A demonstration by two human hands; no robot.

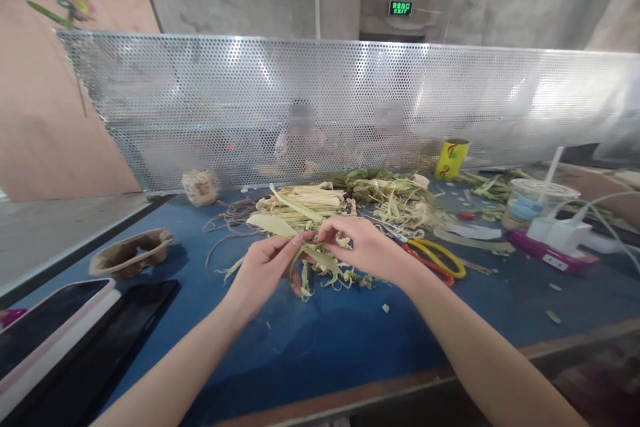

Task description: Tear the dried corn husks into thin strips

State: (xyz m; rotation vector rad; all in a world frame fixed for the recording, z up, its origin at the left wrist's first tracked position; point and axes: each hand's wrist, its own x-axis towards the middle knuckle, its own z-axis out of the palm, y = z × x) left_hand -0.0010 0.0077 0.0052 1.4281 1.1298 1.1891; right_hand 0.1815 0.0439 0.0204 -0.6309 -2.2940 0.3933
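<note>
Both hands meet over the middle of the blue table, pinching pale green leaf strips (273, 223) that look like dried corn husk or a similar plant fibre. My left hand (270, 260) is closed, thumb and forefinger on the strips. My right hand (357, 243) has its fingers bent close together on the same strips, just right of the left; its fingertips are partly hidden. One long strip sticks up to the upper left, and shorter ends hang below the hands. Behind them lies a bundle of pale strips (310, 200). Curly scraps (337, 273) lie under the hands.
Scissors with yellow and orange handles (435, 257) lie right of my right hand. More leaf material (400, 200), a yellow tube (452, 159), a lidded cup (537, 200) and a purple power strip (555, 253) are beyond. Left are a cardboard holder (133, 255) and a phone (55, 317). A perforated metal screen (225, 107) stands behind.
</note>
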